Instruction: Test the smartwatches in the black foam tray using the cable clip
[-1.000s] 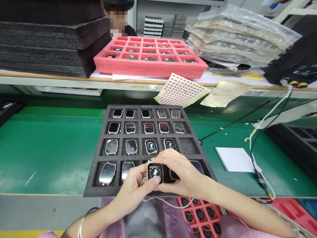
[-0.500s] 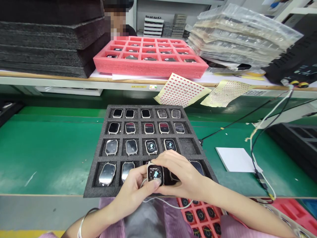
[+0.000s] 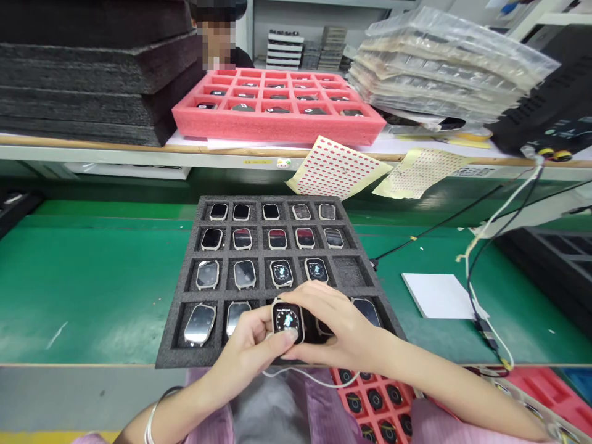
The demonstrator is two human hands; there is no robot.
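Note:
Above the near edge of the black foam tray [image 3: 178,356], a smartwatch [image 3: 287,319] with a lit screen faces up between my hands. My left hand [image 3: 252,345] grips its left side, the thumb lying across the bottom of the screen. From the right, my right hand [image 3: 340,320] closes on the watch's top and lower right edges. A white cable [image 3: 314,380] loops below the hands. Watch cases without straps fill most compartments of the tray; two nearby ones, such as the lit watch [image 3: 282,273], show a dial. My hands partly cover the nearest row.
A pink foam tray [image 3: 277,127] of watches stands on the shelf, between black foam stacks [image 3: 92,68] and piled plastic trays [image 3: 444,74]. Sticker sheets [image 3: 340,169] hang off its edge. Right are a white pad [image 3: 439,296] and cables [image 3: 481,246]. Another pink tray [image 3: 345,398] lies below the bench. A person sits opposite.
The watch has shifted very slightly left in my hands, and my left thumb has slid a little lower left on the screen. The grip of both hands stays on it.

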